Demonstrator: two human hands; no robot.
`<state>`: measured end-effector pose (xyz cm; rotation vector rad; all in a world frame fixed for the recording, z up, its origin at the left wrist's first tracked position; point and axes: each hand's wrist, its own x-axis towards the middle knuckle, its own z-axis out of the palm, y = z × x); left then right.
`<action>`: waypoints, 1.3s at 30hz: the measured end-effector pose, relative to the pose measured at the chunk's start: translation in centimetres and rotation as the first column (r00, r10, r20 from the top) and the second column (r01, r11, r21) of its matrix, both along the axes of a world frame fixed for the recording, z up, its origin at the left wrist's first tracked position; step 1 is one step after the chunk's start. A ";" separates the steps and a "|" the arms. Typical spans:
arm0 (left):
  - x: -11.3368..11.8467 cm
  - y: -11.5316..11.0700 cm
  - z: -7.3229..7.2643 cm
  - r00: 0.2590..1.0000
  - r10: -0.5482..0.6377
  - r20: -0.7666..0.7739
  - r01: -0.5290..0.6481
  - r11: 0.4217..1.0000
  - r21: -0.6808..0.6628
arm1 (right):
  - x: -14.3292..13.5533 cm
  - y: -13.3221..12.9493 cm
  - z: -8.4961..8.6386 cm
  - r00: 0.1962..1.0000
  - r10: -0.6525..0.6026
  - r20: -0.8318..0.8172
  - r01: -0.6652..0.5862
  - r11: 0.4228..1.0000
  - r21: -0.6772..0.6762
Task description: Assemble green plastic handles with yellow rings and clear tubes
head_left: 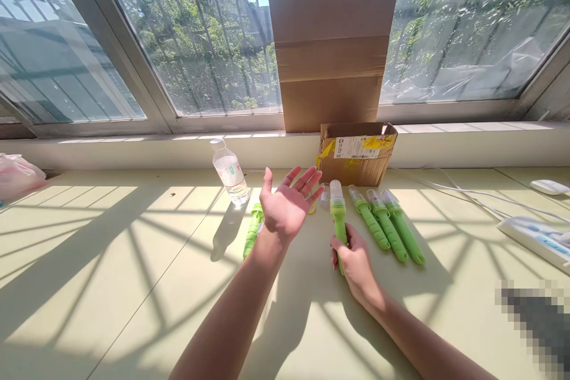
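My left hand [288, 208] is raised over the table, palm up, fingers spread, holding nothing. Behind its wrist lies a green ribbed stick [252, 234], partly hidden. In my right hand [356, 264] is a green flashlight-like stick [338, 217], its clear ribbed cap [336, 190] pointing away from me. My fingers wrap its lower handle. To the right, several similar green sticks with clear caps [376, 225] lie side by side. A loose clear cap [325, 193] and a yellow ring [312, 209] show just beyond my left fingertips.
An open cardboard box [356, 169] stands against the wall below the window, behind the sticks. A clear water bottle [230, 175] is at the left. Farther right are a power strip [534, 237], white cables [472, 191] and a white mouse-like object [548, 187]. A pinkish plastic bag [20, 177] sits far left.
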<state>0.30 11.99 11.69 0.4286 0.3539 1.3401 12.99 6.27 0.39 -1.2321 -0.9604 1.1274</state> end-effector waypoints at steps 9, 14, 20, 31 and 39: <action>-0.3 0.0 -0.2 0.996 -0.078 0.032 0.076 0.995 0.057 | 0.7 0.4 0.2 1.000 -0.025 0.011 0.025 1.000 -0.002; 0.4 -0.2 -0.2 0.998 -0.036 -0.058 0.039 0.998 0.049 | 0.9 0.6 0.3 0.999 -0.040 -0.027 0.039 0.998 -0.042; 1.1 -0.8 0.0 0.991 -0.014 -0.131 0.027 0.995 0.098 | 0.9 0.4 0.5 0.999 -0.014 -0.032 0.013 1.000 -0.026; 0.6 -0.6 0.6 0.984 -0.171 -0.052 0.173 0.984 0.036 | 1.0 0.6 0.7 0.997 -0.002 -0.072 -0.003 0.998 -0.068; 0.5 -0.6 0.5 0.985 -0.165 -0.046 0.166 0.986 0.013 | 1.1 0.6 1.3 0.990 0.009 -0.144 -0.022 0.996 -0.088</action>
